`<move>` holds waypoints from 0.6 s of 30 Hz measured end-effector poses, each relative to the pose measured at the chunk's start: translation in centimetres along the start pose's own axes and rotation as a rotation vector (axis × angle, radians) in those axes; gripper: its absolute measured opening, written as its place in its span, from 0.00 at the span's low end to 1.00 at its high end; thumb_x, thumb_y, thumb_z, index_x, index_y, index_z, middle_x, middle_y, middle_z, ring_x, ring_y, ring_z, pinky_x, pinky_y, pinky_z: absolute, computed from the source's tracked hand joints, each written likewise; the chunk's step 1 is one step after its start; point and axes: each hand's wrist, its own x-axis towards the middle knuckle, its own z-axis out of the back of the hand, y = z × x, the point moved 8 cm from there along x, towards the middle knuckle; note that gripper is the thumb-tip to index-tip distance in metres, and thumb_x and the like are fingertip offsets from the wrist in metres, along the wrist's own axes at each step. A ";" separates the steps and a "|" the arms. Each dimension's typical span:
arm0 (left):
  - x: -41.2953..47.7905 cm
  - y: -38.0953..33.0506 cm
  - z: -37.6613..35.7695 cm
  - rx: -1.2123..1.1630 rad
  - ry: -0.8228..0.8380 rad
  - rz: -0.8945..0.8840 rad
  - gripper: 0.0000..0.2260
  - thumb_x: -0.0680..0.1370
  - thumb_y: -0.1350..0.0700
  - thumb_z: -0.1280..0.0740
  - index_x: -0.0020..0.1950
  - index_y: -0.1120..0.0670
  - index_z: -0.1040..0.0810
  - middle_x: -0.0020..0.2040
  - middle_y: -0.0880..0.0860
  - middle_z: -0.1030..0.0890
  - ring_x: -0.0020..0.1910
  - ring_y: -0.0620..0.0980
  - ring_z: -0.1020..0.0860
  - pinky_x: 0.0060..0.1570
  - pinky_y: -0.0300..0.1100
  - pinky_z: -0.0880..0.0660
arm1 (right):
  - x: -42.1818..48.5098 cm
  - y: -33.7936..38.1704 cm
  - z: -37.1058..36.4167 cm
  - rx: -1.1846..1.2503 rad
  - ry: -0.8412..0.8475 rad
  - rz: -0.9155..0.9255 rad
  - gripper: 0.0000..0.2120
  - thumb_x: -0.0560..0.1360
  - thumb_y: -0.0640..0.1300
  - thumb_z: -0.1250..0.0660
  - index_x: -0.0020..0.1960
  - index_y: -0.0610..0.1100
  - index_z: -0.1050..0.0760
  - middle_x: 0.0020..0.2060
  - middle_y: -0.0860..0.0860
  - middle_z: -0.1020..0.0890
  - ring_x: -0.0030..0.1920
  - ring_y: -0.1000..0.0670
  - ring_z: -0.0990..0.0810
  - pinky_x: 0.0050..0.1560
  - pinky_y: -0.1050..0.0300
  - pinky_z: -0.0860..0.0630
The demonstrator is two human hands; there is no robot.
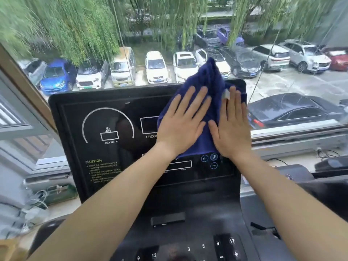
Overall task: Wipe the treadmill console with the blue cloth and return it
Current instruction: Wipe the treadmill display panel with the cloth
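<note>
On the console's (113, 166) right half, both open hands, left (181, 125) and right (232, 127), press the blue cloth (211, 80) flat, gripping nothing; unwiped panel lies leftward.

the blue cloth (211, 85) and both flat hands cover the right part of the console (113, 166), cutting the word "program" short. the caution text (102, 171) is too blurred to read. the number keys (203, 246) run off the bottom edge.
</note>
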 end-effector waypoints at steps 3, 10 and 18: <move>-3.9 -1.4 -0.5 -0.061 -0.068 -0.172 0.21 0.83 0.54 0.38 0.76 0.56 0.31 0.78 0.55 0.34 0.76 0.58 0.34 0.74 0.53 0.38 | -5.1 2.1 -2.4 0.030 0.015 -0.072 0.35 0.81 0.54 0.47 0.80 0.36 0.51 0.80 0.37 0.53 0.80 0.37 0.55 0.78 0.40 0.52; -11.7 2.4 2.3 -0.211 -0.146 -0.225 0.11 0.83 0.63 0.39 0.54 0.59 0.17 0.57 0.58 0.17 0.54 0.59 0.23 0.50 0.53 0.23 | -10.7 8.7 -1.6 0.381 -0.067 -0.133 0.23 0.71 0.51 0.30 0.61 0.40 0.26 0.57 0.43 0.22 0.56 0.40 0.24 0.56 0.42 0.24; -8.8 5.9 8.0 -1.073 -0.138 0.571 0.13 0.76 0.70 0.36 0.54 0.55 0.22 0.53 0.47 0.18 0.51 0.43 0.19 0.50 0.38 0.22 | -9.6 10.6 2.7 1.005 0.067 -0.201 0.34 0.67 0.55 0.26 0.70 0.61 0.35 0.63 0.57 0.34 0.66 0.53 0.30 0.63 0.60 0.29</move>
